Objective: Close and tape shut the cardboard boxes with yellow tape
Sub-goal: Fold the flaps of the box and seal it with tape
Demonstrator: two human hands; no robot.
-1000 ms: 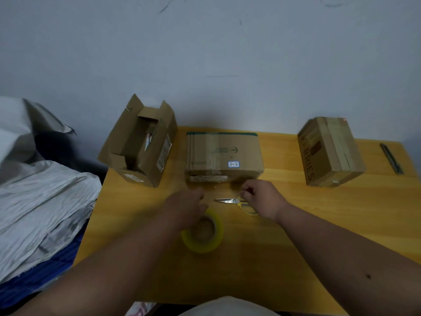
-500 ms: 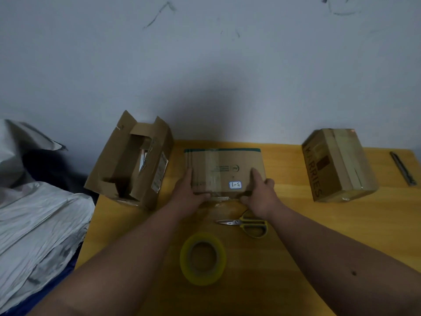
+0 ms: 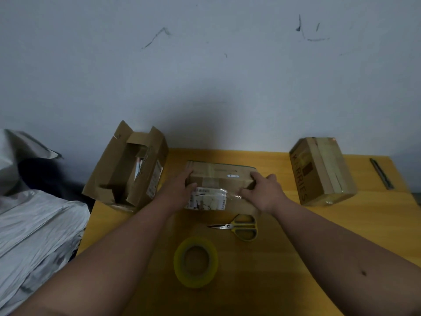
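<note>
Both hands grip the middle box (image 3: 222, 179), one at each end. The left hand (image 3: 180, 189) clasps the left end, thumb on the near face and fingers on the top. The right hand (image 3: 265, 192) clasps the right end, thumb on the near face and fingers curled over the top edge. The box is tilted, so that its near face with a white label (image 3: 206, 199) turns upward; clear tape covers part of that face.

The yellow tape roll (image 3: 196, 262) lies flat on the wooden table (image 3: 341, 224), near the person and apart from both hands. The scissors (image 3: 238, 226), with yellow handles, lie between the roll and the held box, blades pointing left.

An open box (image 3: 127, 169) stands at the left rear corner of the table, its flaps raised. A closed box (image 3: 322, 171) with tape along its top stands at the right rear. A thin dark tool (image 3: 381, 173) lies near the right edge. Crumpled grey sheeting (image 3: 34, 224) lies beside the table on the left.
</note>
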